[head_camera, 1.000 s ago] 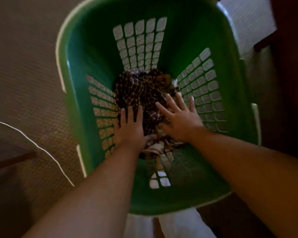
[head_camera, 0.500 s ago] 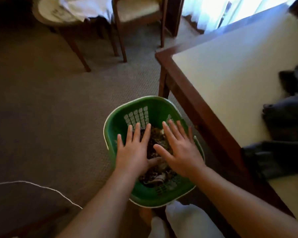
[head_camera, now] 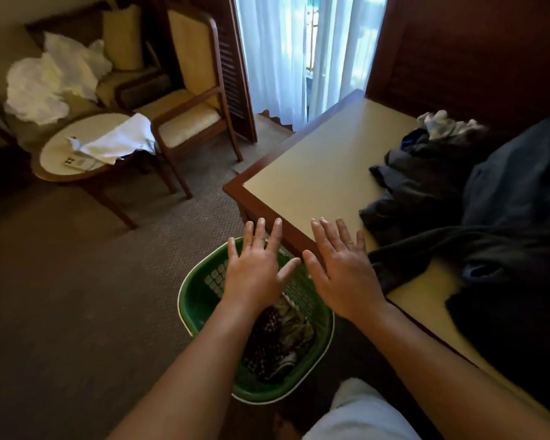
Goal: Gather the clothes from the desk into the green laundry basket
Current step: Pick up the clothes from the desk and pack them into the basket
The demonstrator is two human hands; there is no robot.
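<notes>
The green laundry basket stands on the carpet beside the desk corner, with a dark checked garment lying in it. My left hand hovers flat above the basket, fingers spread, holding nothing. My right hand is spread too and empty, above the basket's right rim by the desk edge. On the desk to the right lies a pile of dark clothes, with a white and blue piece at its far end.
Across the carpet stand a wooden armchair and a round side table with a white cloth and papers. White linen is heaped on a seat at the far left. A curtained window is behind the desk.
Both hands rose out of the basket, off the checked garment, and now hover open above it. The view lifted from inside the basket to the desk and room.
</notes>
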